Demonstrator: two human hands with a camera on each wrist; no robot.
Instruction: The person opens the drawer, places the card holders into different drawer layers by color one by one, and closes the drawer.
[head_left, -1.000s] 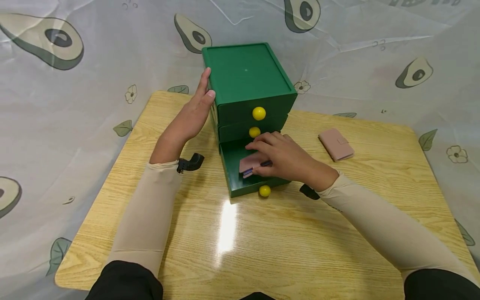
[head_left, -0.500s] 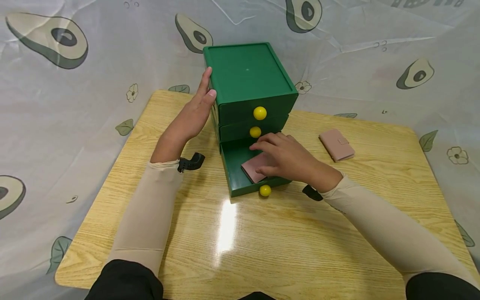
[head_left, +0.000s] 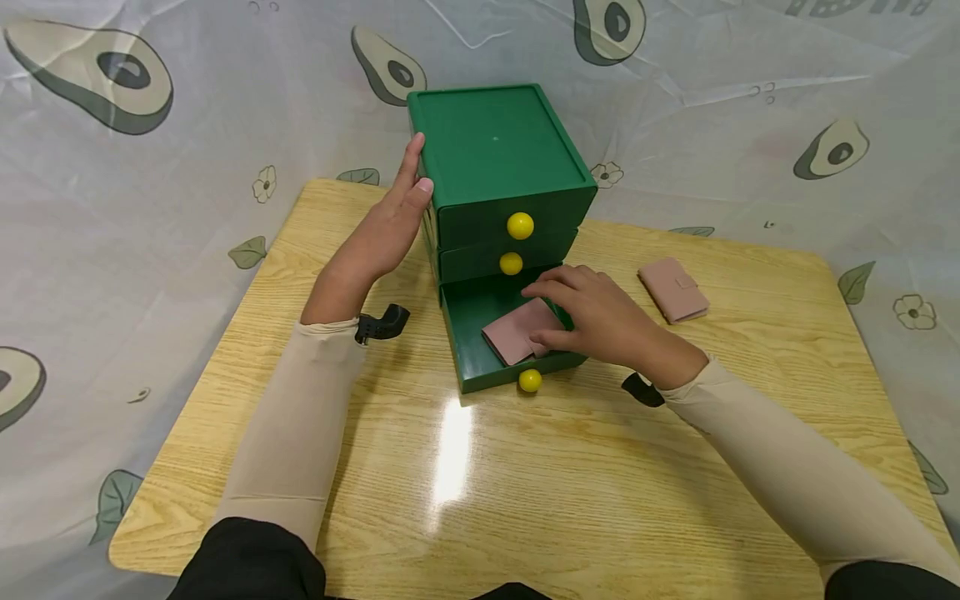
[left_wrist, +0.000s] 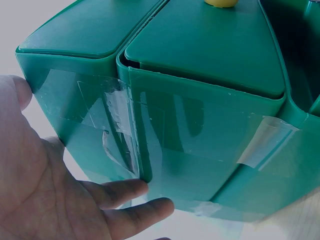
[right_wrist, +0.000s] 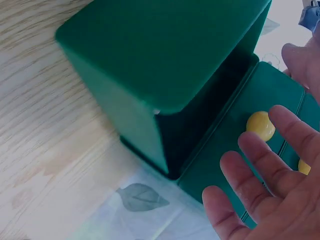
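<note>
A green cabinet [head_left: 495,150] with several drawers and yellow knobs stands on the table, its bottom drawer [head_left: 468,358] pulled out. Inside that drawer lies a pink card holder or small notebook [head_left: 517,332]. My right hand [head_left: 603,321] hovers over the drawer's right side, fingers loosely bent and apart, holding nothing; the right wrist view shows its fingers [right_wrist: 250,185] spread before the drawer fronts. My left hand [head_left: 382,229] rests against the cabinet's left side with straight fingers. In the left wrist view, clear tape [left_wrist: 267,142] runs along that side.
A second pink notebook-like case [head_left: 672,289] with a small clasp lies on the wooden table [head_left: 585,483], right of the cabinet. Behind hangs a pale cloth [head_left: 720,108] printed with avocados, close against the cabinet's back.
My right hand has let go of the pink notebook-like case, which now lies flat in the drawer, and has drawn back to the right. The left hand stays put.
</note>
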